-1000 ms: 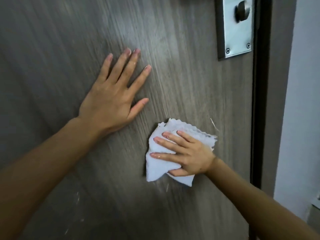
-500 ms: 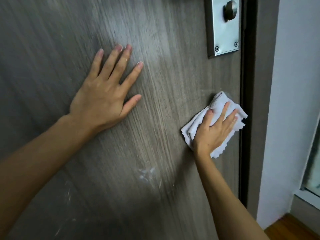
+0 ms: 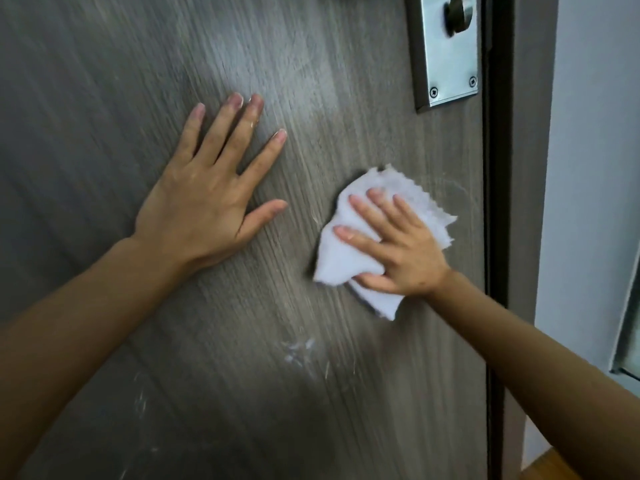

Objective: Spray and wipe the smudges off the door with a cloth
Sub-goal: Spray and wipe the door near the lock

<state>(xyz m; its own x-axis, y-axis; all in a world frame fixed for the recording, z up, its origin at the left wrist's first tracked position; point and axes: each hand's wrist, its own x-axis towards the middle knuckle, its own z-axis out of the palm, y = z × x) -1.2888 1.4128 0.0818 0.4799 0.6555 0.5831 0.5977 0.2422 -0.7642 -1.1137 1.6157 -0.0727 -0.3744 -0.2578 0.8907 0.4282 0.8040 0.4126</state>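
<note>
A grey-brown wood-grain door (image 3: pixel 104 81) fills the view. My left hand (image 3: pixel 207 199) lies flat on it with fingers spread and straight. My right hand (image 3: pixel 398 251) presses a crumpled white cloth (image 3: pixel 337 261) flat against the door, right of my left hand, fingers straight on the cloth and thumb along its lower edge. White smudges (image 3: pixel 298 351) mark the door below the cloth, and fainter ones (image 3: pixel 140 400) lie lower left. No spray bottle is in view.
A silver lock plate (image 3: pixel 450 67) with a round knob (image 3: pixel 459 12) sits at the upper right of the door. The dark door edge (image 3: pixel 497 202) and frame run down the right. Beyond is a pale wall (image 3: pixel 595 150) and wood floor (image 3: pixel 550 467).
My right hand slid the cloth from the door's right edge back left and down toward the middle. My left hand stayed flat on the door.
</note>
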